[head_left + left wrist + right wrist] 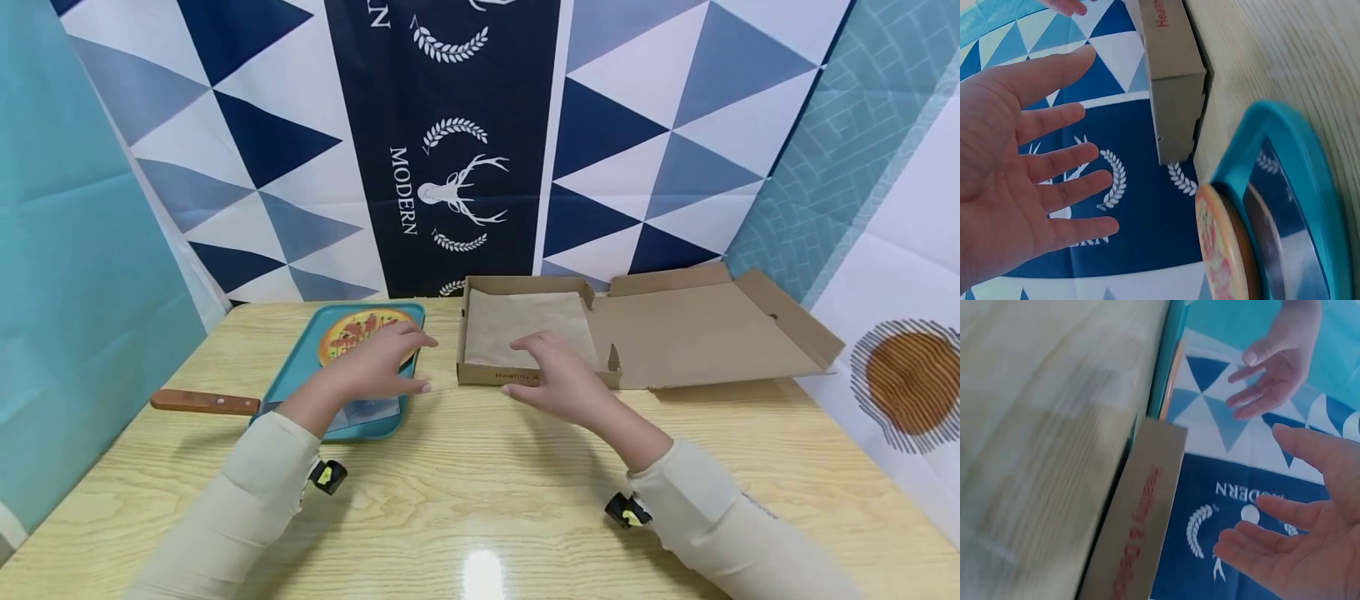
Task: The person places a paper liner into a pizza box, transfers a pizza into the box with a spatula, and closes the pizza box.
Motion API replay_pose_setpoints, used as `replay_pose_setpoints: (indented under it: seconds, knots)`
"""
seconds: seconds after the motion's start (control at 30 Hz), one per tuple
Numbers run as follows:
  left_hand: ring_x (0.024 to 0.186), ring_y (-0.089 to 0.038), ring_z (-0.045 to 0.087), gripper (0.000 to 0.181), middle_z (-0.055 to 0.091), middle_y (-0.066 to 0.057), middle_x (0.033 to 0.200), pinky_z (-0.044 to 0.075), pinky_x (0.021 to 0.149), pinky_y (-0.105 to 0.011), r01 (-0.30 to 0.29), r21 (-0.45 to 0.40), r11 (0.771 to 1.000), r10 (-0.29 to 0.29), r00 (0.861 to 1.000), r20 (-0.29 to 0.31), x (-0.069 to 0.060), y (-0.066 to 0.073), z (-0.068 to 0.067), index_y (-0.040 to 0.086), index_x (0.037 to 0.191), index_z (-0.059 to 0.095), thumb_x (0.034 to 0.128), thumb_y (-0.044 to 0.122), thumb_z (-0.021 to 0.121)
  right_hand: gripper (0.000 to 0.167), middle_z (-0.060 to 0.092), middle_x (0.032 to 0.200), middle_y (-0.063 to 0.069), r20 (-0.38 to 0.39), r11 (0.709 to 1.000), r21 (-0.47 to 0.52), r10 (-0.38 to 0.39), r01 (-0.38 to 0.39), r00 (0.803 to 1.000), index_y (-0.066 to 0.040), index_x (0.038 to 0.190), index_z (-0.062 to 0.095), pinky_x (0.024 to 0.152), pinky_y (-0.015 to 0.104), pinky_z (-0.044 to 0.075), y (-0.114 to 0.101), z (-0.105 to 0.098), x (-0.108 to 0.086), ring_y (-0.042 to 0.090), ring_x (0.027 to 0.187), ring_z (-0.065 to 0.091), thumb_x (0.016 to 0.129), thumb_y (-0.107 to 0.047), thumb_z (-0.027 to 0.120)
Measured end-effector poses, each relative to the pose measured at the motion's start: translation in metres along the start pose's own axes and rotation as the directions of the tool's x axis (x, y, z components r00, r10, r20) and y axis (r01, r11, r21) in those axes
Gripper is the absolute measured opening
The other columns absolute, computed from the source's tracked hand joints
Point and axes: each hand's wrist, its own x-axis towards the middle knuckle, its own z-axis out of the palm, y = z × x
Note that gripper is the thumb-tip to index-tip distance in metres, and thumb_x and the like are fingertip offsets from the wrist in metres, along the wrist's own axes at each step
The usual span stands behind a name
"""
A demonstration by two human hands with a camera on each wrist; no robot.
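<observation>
My left hand hovers over the teal tray, its fingers spread and holding nothing. On the tray lies a pizza, partly hidden behind that hand. A wide metal blade with a wooden handle also lies on the tray, the handle sticking out over its left edge. My right hand is in the air just in front of the open cardboard pizza box, fingers apart and nothing in them. Brown paper lines the box.
The box's lid is folded out flat to the right, with its side flaps raised. Everything rests on a light wooden table. A patterned cloth backdrop stands behind the table.
</observation>
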Motion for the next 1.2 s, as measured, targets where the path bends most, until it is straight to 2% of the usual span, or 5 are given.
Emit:
replay_pose_setpoints:
  seconds: [0.13,0.37,0.83,0.97,1.2]
  knots:
    - [0.126,-0.032,0.047,0.061,0.051,-0.014,0.136,0.041,0.102,-0.048,0.005,-0.008,1.0,-0.005,1.0,-0.02,-0.013,-0.007,-0.002,0.006,0.136,0.055,0.085,0.03,0.077,0.059,0.056,0.129,0.02,0.034,0.998,0.068,-0.002,0.0,0.999,0.004,0.129,0.056,0.093,0.047,0.048,-0.011,0.01,0.004,0.035,0.111,0.058,0.084,-0.025,0.078]
    - [0.131,-0.037,0.043,0.059,0.051,-0.018,0.138,0.039,0.103,-0.054,0.019,-0.035,0.999,-0.02,0.999,-0.034,-0.031,-0.023,-0.005,0.003,0.134,0.056,0.0835,0.025,0.079,0.055,0.059,0.127,0.017,0.125,0.992,0.129,-0.007,-0.009,0.992,0.003,0.129,0.057,0.093,0.046,0.048,-0.025,0.029,0.014,0.034,0.112,0.057,0.085,-0.024,0.077]
    - [0.131,-0.045,0.039,0.063,0.048,-0.022,0.14,0.037,0.102,-0.059,0.139,-0.029,0.99,-0.138,0.99,0.033,-0.06,-0.055,-0.014,0.003,0.136,0.055,0.0815,0.023,0.08,0.045,0.062,0.119,0.014,0.31,0.938,0.296,0.085,-0.181,0.947,0.0,0.127,0.06,0.082,0.037,0.053,-0.045,0.068,0.038,0.027,0.105,0.063,0.089,-0.021,0.073]
    - [0.132,-0.047,0.037,0.065,0.046,-0.024,0.141,0.037,0.101,-0.06,0.187,-0.026,0.982,-0.186,0.981,0.053,-0.068,-0.063,-0.018,0.004,0.137,0.055,0.0803,0.023,0.081,0.045,0.064,0.105,0.008,0.318,0.922,0.309,0.13,-0.232,0.939,0.0,0.125,0.061,0.077,0.033,0.052,-0.047,0.078,0.048,0.02,0.092,0.063,0.087,-0.02,0.074]
    - [0.128,-0.05,0.04,0.059,0.047,-0.029,0.138,0.039,0.099,-0.061,0.224,-0.034,0.974,-0.221,0.972,0.079,-0.071,-0.075,-0.024,-0.001,0.13,0.059,0.0824,0.026,0.079,0.043,0.06,0.086,0.005,0.337,0.863,0.389,0.193,-0.323,0.922,0.004,0.125,0.059,0.061,0.028,0.048,-0.053,0.091,0.062,0.024,0.067,0.066,0.089,-0.015,0.072]
